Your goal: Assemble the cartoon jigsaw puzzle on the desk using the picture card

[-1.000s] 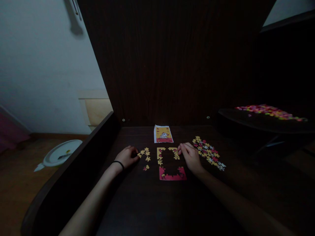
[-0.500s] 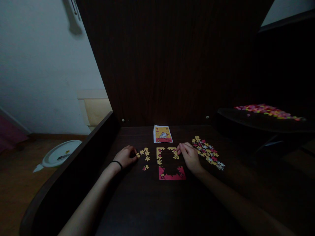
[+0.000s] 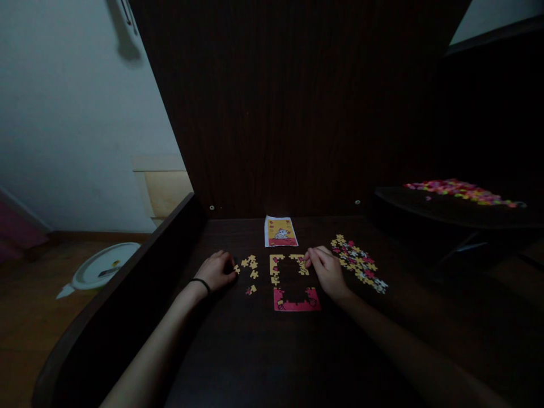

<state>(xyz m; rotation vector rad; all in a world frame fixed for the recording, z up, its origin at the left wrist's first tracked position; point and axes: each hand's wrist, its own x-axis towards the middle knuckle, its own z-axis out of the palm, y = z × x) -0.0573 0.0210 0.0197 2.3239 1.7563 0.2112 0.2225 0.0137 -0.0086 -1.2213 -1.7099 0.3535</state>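
The left hand [image 3: 216,272] is resting on the dark table [image 3: 255,351] with its fingers curled, and a yellow piece [image 3: 237,270] is lying right at its fingertips; whether they are pinching it, I cannot tell. Loose yellow pieces [image 3: 254,264] are lying just to its right. The right hand [image 3: 326,273] is bending its fingers beside the outer edge of the top-right border section [image 3: 301,260]; its fingers are hiding how far they are parted and whether they are gripping anything. Left of that hand and nearer the wearer, the pink bottom section [image 3: 297,305] is lying flat. A sideways nudge from those fingers could be splitting the narrow top-right strip; a careless outward swing could be scattering the piece pile [image 3: 359,262] just to their right.
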